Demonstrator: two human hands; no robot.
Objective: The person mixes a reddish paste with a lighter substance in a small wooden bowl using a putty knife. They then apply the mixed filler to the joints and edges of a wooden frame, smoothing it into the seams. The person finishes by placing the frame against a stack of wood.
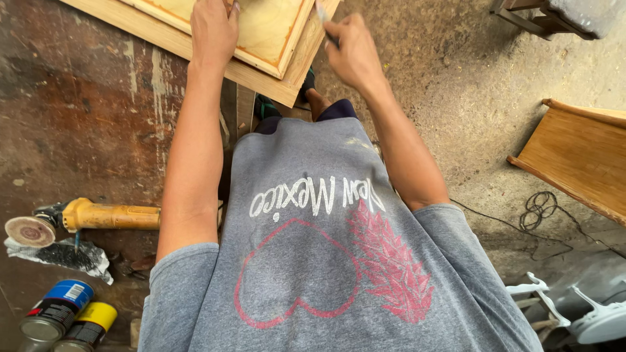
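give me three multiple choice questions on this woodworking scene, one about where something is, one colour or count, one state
1. Where does the angle grinder lie?
A. beside the left arm
B. on the wooden panel
C. under the right hand

2. How many spray cans show at lower left?
A. one
B. two
C. four

3. What is the left hand doing?
A. hanging free
B. gripping a can
C. pressing flat on the wooden panel

Key: 1 A, it rests on the floor left of the arm. 2 B, one blue-topped, one yellow-topped. 3 C, its palm lies on the panel while the right hand grips a thin tool.
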